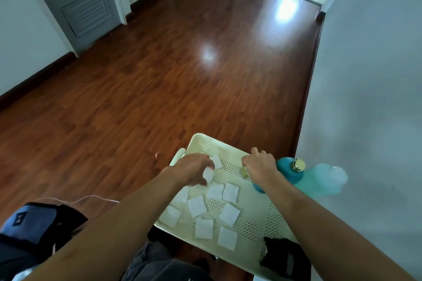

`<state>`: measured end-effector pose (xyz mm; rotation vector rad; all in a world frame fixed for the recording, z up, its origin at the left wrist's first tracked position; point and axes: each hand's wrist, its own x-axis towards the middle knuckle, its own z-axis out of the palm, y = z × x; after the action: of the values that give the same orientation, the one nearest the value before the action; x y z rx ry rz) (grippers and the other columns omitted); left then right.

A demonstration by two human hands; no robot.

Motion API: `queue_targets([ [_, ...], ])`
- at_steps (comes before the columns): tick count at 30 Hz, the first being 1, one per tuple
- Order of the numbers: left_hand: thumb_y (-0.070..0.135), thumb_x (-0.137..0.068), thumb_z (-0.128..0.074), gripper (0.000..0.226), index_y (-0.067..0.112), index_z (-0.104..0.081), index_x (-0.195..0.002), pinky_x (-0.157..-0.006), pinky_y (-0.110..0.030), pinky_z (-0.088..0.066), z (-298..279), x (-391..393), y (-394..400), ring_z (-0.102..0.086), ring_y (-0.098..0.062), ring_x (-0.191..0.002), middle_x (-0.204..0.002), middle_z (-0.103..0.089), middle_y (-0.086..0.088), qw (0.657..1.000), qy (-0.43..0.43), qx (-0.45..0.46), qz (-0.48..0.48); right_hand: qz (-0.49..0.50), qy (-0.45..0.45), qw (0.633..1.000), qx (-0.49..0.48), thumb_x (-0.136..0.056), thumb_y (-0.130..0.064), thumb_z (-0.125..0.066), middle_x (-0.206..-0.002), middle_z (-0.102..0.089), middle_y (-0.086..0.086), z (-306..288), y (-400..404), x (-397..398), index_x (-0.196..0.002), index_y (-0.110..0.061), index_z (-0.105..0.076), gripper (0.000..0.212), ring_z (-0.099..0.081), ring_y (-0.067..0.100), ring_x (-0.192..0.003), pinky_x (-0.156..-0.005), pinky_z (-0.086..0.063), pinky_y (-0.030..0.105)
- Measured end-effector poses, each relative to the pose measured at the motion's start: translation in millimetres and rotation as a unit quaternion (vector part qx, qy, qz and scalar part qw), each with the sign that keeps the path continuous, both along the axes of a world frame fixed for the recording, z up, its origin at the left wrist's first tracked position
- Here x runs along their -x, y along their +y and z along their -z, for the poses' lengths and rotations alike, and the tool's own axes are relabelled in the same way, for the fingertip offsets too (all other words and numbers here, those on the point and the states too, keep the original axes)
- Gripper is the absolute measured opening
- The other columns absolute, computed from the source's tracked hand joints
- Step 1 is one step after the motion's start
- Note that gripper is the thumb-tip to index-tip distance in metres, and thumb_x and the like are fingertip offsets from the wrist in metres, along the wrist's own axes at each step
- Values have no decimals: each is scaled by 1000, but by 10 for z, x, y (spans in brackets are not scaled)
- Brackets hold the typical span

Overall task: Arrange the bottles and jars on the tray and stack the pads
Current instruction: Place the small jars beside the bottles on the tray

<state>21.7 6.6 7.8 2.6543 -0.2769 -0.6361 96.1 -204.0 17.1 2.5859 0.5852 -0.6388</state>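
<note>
Pinching a pad (208, 175) with left hand (194, 170), gripping small jar (244, 172) with right hand (261, 164) at tray's (255, 206) one o'clock.

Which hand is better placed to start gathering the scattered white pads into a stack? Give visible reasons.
The left hand. It hovers over the pads at the tray's far left, fingers at one pad. The right hand is busy by the small yellow jar near the teal bottle.
</note>
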Motion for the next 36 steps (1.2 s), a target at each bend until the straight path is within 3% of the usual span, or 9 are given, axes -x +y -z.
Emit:
queue_targets([
  [10, 33, -81, -83, 64, 24, -58, -139, -96, -39, -52, 8, -5, -42, -61, -23, -115, -131, -61, 1, 998, -12, -54, 14, -27, -27, 999, -14, -90, -16, -66, -123, -50, 9, 10, -19, 109, -128, -18, -60, 39, -49, 26, -110, -91, -47, 41],
  [16, 43, -82, -79, 63, 25, -56, -139, -92, -40, -53, -38, -41, -59, -62, -24, -110, -130, -60, -1, 994, -33, -104, 18, -59, -78, 985, -144, -92, -7, -60, -123, -50, 10, -84, -128, 373, -110, -10, -64, 18, -48, 25, -109, -91, -48, 41],
  [19, 48, -82, -77, 64, 26, -57, -138, -93, -38, -51, -79, -99, -35, -61, -22, -114, -133, -60, 1, 994, -34, -102, 3, -73, -75, 974, -199, -88, 3, -57, -129, -48, 10, -112, -259, 505, -101, -9, -64, 18, -47, 24, -112, -88, -49, 39],
  [25, 56, -81, -74, 63, 27, -59, -134, -94, -38, -48, -202, -305, -71, -57, -21, -120, -135, -61, 2, 995, -59, -71, -28, -26, -22, 960, -276, -98, -12, -48, -122, -45, 3, -62, -498, 797, -117, -8, -61, 23, -46, 21, -112, -89, -51, 39],
  [30, 53, -81, -76, 61, 25, -59, -133, -96, -39, -49, -216, -496, -248, -57, -21, -117, -132, -61, 0, 996, -67, -27, -53, 15, 14, 957, -289, -98, -13, -49, -129, -48, 6, 58, -603, 1024, -126, -8, -59, 30, -50, 18, -110, -94, -50, 32],
  [36, 53, -79, -78, 59, 28, -61, -130, -90, -37, -48, -66, -669, -515, -59, -22, -115, -129, -62, -1, 994, -77, -3, -79, 53, 49, 958, -276, -97, -24, -55, -129, -49, 10, 212, -610, 1223, -129, -7, -56, 36, -48, 23, -114, -98, -47, 36],
])
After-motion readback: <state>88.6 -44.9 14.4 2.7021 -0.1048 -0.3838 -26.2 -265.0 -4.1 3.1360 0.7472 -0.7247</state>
